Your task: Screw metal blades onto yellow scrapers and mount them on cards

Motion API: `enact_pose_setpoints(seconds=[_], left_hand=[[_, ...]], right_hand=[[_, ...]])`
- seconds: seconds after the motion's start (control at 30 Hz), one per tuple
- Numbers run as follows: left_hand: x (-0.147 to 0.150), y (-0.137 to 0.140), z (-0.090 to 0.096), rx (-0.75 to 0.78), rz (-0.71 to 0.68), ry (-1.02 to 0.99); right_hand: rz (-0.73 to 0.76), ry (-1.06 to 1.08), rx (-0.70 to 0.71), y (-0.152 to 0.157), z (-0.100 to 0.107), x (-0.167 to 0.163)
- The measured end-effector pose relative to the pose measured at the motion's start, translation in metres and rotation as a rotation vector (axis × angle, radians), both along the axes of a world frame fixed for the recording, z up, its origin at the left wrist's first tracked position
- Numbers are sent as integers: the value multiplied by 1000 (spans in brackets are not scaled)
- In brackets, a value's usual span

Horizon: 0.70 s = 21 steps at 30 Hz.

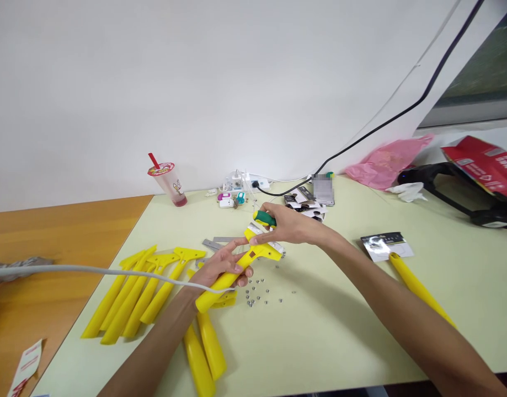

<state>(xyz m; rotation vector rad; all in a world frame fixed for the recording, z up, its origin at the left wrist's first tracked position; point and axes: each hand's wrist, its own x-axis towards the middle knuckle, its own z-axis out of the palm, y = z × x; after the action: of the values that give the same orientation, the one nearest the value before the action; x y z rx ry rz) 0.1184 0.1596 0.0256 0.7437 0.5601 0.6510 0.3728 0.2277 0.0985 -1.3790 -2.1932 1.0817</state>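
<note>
My left hand [223, 266] is wrapped round the handle of a yellow scraper [232, 275], holding it tilted above the table with its head up and to the right. A metal plate [273, 245] lies along the scraper's head. My right hand [287, 221] grips a green and yellow screwdriver handle [265, 219] beside that head, its fingertips close to the plate. The screwdriver's tip cannot be made out. Below the scraper several small metal nuts [253, 298] lie scattered. Flat metal blades [214, 243] rest behind my left hand.
Several yellow scrapers [133, 298] lie in a row at left, others under my left forearm. Another yellow handle [422, 289] lies right beside a packaged card [385, 245]. A cup [170, 184], power strip [245, 182] and phone [323, 190] stand along the wall. A grey cable [112, 270] crosses the view.
</note>
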Motion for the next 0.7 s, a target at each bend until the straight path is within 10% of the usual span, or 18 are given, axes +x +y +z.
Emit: enact_pose_setpoints(seconds=[0.27, 0.5, 0.7], left_hand=[[1, -1, -5, 9, -74, -69], [1, 0, -2, -79, 62, -108], [4, -1, 2, -239, 188, -103]], right_hand=[[91, 110, -346, -1, -1, -3], [-20, 262, 127, -3, 3, 2], [-16, 670, 232, -18, 10, -6]])
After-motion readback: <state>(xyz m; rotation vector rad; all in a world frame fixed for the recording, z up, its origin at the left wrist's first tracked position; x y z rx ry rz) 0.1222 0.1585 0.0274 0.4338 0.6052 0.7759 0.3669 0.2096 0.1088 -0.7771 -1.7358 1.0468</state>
